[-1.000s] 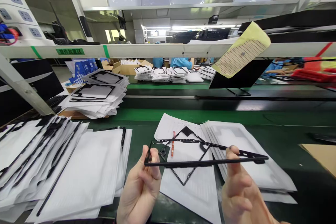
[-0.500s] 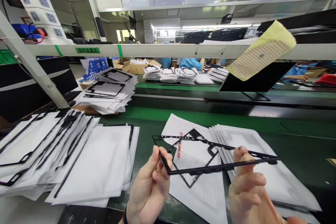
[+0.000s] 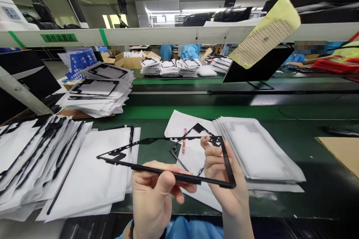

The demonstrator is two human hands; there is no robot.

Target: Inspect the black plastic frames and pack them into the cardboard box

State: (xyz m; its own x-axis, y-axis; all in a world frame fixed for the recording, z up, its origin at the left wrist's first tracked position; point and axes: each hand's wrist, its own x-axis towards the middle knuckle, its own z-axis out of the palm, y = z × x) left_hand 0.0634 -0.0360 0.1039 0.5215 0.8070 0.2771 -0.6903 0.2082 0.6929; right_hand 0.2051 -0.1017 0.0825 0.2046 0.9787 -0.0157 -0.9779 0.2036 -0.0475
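A thin black rectangular frame [image 3: 187, 178], like a bezel with small tabs, is held tilted above the table. My left hand [image 3: 153, 194] pinches its near long bar between thumb and fingers. At the right end, my right hand [image 3: 224, 171] has its fingers curled at the frame's opening, around the short side. Beneath lies a second black frame [image 3: 199, 128], partly hidden by the held one, on white sheets [image 3: 174, 124]. A small red strip [image 3: 184, 142] with markings is beside it.
Stacks of white sleeves with black frames [image 3: 92, 168] fill the left. Another white stack [image 3: 258, 149] stands on the right, near a cardboard piece [image 3: 340, 153]. A shelf rail [image 3: 157, 37] with a hanging yellow sheet [image 3: 266, 31] crosses ahead. Co-workers in blue sleeves [image 3: 190, 51] sit beyond.
The held frame has been turned and shifted left. My left hand moved from its left end to the near long bar; my right hand came inward to the right short side. The view shifted.
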